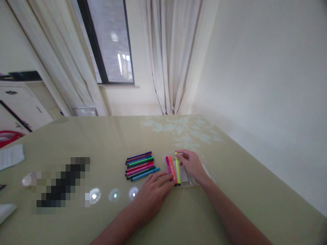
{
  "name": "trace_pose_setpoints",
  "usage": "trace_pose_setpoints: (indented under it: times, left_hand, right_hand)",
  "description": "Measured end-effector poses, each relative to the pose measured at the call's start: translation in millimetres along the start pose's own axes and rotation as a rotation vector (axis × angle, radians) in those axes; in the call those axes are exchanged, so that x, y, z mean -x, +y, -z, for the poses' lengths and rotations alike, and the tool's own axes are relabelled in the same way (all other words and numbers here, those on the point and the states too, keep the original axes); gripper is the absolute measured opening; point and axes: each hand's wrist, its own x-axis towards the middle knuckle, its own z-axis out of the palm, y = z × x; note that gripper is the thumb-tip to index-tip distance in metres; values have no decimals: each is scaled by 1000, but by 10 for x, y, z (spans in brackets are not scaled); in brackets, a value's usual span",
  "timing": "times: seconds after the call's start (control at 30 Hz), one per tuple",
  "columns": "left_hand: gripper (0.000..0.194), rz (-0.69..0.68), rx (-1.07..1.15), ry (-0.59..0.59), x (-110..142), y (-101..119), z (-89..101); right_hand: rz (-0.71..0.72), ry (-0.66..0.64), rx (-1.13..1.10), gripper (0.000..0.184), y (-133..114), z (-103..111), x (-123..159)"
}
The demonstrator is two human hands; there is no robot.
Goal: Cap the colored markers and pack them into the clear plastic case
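Note:
My right hand (pixel 190 163) pinches the top end of a yellow marker (pixel 178 172) between thumb and fingers, over a clear plastic case (pixel 192 183). Beside it in the case lie an orange marker (pixel 172 166) and one or two magenta markers (pixel 167 164). My left hand (pixel 158 186) is stretched out flat, its fingertips at the lower ends of these markers; it seems to touch them without gripping. To its upper left, several markers lie side by side on the table, among them a green marker (pixel 140 162) and a light blue marker (pixel 145 174).
The glossy table (pixel 107 136) reflects several round lights in front of my left arm. At the left are a blurred-out dark item (pixel 63 183), a white rounded object (pixel 27 180) and papers (pixel 11 156). A wall (pixel 268 85) runs along the table's right edge.

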Motion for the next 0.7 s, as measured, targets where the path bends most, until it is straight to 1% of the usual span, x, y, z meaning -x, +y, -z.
trace_pose_setpoints:
  times: [0.07,0.17,0.23,0.4,0.6,0.7]
  left_hand:
    - [54,8,6,-1,-15,12,17]
    - [57,21,-4,-9,-36,42,46]
    - [58,20,-28,-34,-43,63,57]
    - [54,27,-85,-87,-36,93,66]
    - [57,32,-93,-83,-29,94,72]
    - [54,50,-97,-78,-40,116,57]
  right_hand:
    - [10,-4,45,35,10,-17,11]
    - [67,4,109,31,11,-38,27]
    - [106,-1,147,28,5,-52,37]
    - [147,-38,296,20,-11,-73,54]
    - [207,-58,423,12,-27,-68,69]
    - [204,-71,478,13,-34,-62,66]
